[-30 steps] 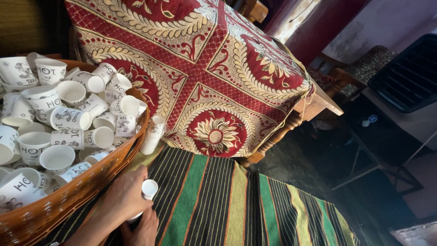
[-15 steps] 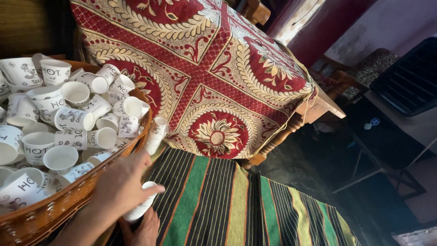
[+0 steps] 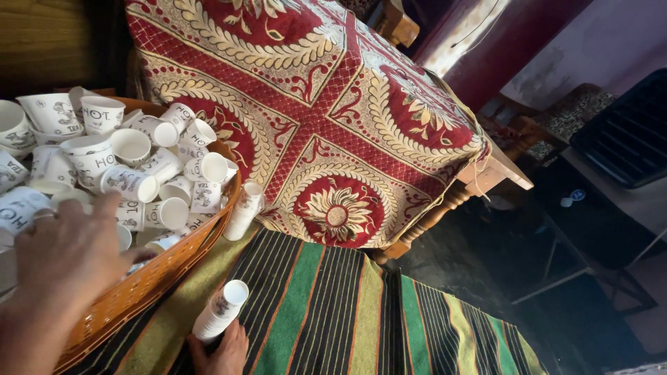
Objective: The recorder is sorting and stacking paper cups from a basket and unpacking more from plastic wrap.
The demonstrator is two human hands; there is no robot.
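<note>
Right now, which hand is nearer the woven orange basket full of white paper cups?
Left. The left hand reaches over the woven orange basket; the right hand holds a white cup stack beside it.

A home: patterned bedspread (image 3: 313, 104) on wooden bed, striped mat (image 3: 333, 312).

A stack of white paper cups (image 3: 221, 310), nested and printed with dark markings, lies tilted with its open mouth up and to the right, above a striped cloth. Loose white paper cups (image 3: 132, 177) of the same kind fill a woven orange-brown basket (image 3: 149, 278), heaped at all angles, some upright, most on their sides.
</note>
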